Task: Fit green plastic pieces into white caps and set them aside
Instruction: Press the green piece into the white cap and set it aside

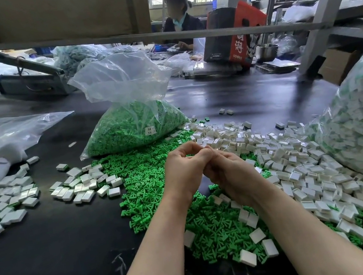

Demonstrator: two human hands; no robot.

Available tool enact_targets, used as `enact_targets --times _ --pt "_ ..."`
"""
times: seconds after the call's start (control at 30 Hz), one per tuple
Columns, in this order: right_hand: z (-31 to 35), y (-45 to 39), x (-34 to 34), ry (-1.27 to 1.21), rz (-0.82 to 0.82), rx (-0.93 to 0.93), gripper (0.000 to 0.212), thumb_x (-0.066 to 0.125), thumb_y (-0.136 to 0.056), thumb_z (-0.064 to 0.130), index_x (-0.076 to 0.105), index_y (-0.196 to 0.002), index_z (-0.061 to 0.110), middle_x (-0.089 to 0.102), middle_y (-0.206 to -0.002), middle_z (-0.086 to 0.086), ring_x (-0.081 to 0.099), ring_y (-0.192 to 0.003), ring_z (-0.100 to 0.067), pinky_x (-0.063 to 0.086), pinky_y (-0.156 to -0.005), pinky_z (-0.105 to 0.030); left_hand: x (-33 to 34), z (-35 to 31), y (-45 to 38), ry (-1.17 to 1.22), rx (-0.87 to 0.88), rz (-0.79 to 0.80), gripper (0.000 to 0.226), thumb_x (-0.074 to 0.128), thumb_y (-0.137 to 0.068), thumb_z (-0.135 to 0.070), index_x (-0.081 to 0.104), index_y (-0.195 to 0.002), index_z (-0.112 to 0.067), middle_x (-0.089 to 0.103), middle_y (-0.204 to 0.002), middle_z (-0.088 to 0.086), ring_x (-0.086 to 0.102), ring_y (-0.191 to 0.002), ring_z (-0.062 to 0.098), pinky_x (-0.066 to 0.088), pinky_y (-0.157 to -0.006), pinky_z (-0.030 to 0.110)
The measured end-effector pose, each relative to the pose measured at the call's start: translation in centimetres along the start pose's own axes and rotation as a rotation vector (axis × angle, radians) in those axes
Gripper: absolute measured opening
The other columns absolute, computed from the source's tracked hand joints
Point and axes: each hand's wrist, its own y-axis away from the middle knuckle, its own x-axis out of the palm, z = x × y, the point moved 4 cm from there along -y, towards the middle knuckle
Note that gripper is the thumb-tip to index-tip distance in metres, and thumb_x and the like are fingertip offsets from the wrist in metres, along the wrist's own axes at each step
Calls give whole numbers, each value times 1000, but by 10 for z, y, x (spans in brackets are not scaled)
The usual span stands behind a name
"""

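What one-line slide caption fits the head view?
Both hands meet, fingers curled, above loose green pieces between white caps on a dark table.

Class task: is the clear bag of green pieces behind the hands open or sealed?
Open. The clear bag has its mouth gaping loosely upward, untied, above the green pieces inside.

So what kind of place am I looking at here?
Most likely a small factory assembly bench. Bulk parts show it: a clear bag of green pieces, loose white caps heaped on the dark table, and another worker seated at the far end.
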Motion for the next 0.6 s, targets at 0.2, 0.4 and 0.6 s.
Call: enact_targets --times 0.2,0.4,0.6 --pt "0 -2 4 43 -62 28 58 53 -91 50 66 -105 -4 40 -64 0 29 -64 -14 18 -62 -31 -3 5 -4 46 -10 -20 9 64 -67 -20 62 -63 -12 60 -60 8 56 -60 23 54 -69 45" --pt "9 0 9 297 -102 -5 54 40 -100 49 68 -68 16 49 -53 4 40 -49 -7 33 -50 -16 -14 7 -11 12 11 -42 20 68 -82 -6 60 -65 -12 59 -52 0 51 -48 10 46 -52 22" --pt "22 2 -11 462 -358 -115 31 51 -101 26 65 -78 9 55 -59 1 48 -53 -9 41 -58 -23 -77 7 -17 -458 72 -339 11 71 -86 -27 68 -78 -19 70 -74 -2 67 -71 17 55 -62 32"
